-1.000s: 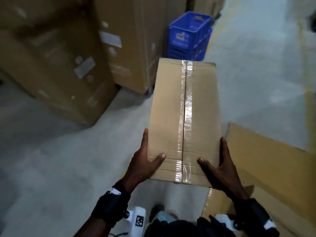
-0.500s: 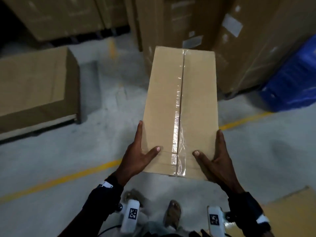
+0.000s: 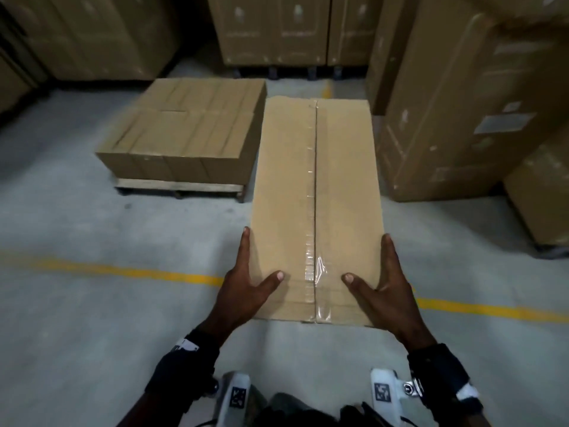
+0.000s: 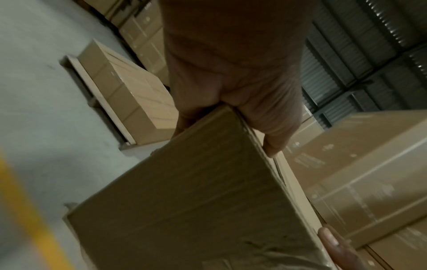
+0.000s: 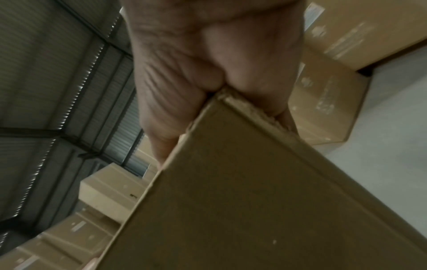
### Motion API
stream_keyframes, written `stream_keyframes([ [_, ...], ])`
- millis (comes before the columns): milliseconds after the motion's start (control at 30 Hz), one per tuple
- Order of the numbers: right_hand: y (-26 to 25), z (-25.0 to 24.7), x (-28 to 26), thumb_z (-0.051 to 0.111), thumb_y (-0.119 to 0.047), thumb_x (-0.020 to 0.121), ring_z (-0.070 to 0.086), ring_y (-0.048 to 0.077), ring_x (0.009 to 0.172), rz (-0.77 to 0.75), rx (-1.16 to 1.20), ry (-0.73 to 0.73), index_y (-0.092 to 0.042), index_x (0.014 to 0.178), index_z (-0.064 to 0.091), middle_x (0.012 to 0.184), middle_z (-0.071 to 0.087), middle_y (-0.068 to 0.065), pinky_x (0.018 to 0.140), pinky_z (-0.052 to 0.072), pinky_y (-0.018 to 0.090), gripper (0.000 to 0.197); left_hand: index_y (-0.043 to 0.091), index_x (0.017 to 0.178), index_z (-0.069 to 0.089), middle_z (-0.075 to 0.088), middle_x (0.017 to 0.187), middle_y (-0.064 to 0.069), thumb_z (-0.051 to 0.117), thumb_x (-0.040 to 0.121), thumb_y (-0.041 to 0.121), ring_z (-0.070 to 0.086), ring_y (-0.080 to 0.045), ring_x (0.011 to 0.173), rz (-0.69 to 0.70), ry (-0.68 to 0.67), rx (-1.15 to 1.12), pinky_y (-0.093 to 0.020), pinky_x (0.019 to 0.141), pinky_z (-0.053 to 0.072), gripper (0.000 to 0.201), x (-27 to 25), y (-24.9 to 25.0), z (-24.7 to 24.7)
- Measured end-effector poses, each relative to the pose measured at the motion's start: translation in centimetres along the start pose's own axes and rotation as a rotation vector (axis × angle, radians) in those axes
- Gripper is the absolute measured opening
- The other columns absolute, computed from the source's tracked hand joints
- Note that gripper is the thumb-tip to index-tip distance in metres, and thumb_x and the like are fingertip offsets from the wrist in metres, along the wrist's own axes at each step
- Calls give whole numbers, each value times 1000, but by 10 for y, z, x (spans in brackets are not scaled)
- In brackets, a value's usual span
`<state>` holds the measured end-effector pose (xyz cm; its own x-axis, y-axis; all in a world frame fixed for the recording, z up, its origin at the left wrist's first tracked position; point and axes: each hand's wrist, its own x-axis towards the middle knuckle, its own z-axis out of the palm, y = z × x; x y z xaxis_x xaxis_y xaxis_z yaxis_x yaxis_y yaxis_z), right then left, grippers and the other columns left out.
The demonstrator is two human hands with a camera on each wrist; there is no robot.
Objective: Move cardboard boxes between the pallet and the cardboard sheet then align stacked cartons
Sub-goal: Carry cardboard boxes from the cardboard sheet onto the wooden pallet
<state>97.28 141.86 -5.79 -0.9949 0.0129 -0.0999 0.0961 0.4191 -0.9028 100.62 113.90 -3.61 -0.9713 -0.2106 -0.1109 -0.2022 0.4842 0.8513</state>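
A long cardboard box (image 3: pixel 314 208), sealed down its middle with clear tape (image 3: pixel 314 266), is held in the air above the grey floor (image 3: pixel 92 318), its long side pointing away from the person. The left hand (image 3: pixel 246 291) grips its near left corner, thumb lying on the top face and fingers running along the left side; the left wrist view shows the palm wrapped over the box's edge (image 4: pixel 231 113). The right hand (image 3: pixel 385 291) grips the near right corner in the same way, thumb on top and fingers along the right side. Beyond the box, to the far left, a low wooden pallet (image 3: pixel 178 188) carries a flat layer of similar boxes (image 3: pixel 187 131). A yellow line (image 3: pixel 123 271) crosses the floor under the hands. Tall cartons (image 3: pixel 462 103) stand at the right, and more (image 3: pixel 277 29) line the far side.
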Motion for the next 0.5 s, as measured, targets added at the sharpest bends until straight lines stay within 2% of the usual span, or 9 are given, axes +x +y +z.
stream_keyframes([
  [67, -22, 39, 6, 81, -44, 81, 29, -19, 122, -4, -5, -39, -38, 162, 7, 130, 12, -53, 88, 23, -6, 110, 44, 157, -7, 9, 119, 58, 73, 78, 56, 28, 5, 125, -13, 20, 0, -19, 102, 26, 113, 9, -21, -37],
  [133, -43, 79, 14, 81, -46, 80, 33, -11, 124, -20, -5, -74, -41, 161, 7, 130, 14, -53, 96, 28, 8, 109, 41, 158, -7, 11, 119, 54, 76, 83, 49, 28, 4, 125, -15, 43, 5, -18, 102, 25, 112, 20, -40, -75],
  [200, -63, 123, 21, 80, -47, 81, 35, -7, 125, -34, -8, -107, -42, 161, 6, 140, 17, -45, 100, 30, 16, 109, 38, 158, -7, 14, 119, 51, 75, 87, 40, 29, 4, 125, -26, 60, 6, -16, 101, 25, 109, 28, -61, -114],
  [300, -90, 184, 31, 80, -48, 80, 36, -4, 130, -57, 9, -154, -42, 160, 5, 143, 18, -41, 104, 31, 19, 110, 37, 158, -7, 14, 127, 48, 75, 88, 38, 29, 7, 126, -39, 91, 6, -13, 100, 25, 108, 42, -89, -171],
  [367, -110, 225, 40, 80, -49, 79, 35, -3, 134, -76, 27, -190, -43, 160, 5, 149, 19, -36, 107, 31, 20, 111, 39, 158, -8, 14, 137, 40, 75, 88, 40, 29, 6, 126, -56, 109, 7, -14, 101, 26, 109, 53, -106, -209],
  [433, -129, 264, 53, 78, -54, 75, 36, -2, 133, -91, 27, -220, -43, 160, 4, 151, 21, -32, 106, 32, 21, 113, 40, 157, -9, 15, 140, 33, 74, 87, 42, 29, 4, 125, -78, 128, 12, -16, 100, 27, 109, 66, -124, -244],
  [500, -147, 295, 65, 77, -57, 72, 37, -3, 132, -97, 25, -252, -43, 160, 4, 147, 21, -36, 105, 32, 19, 115, 41, 157, -11, 17, 141, 30, 74, 87, 45, 30, 1, 125, -104, 137, 19, -19, 101, 28, 110, 80, -140, -273],
])
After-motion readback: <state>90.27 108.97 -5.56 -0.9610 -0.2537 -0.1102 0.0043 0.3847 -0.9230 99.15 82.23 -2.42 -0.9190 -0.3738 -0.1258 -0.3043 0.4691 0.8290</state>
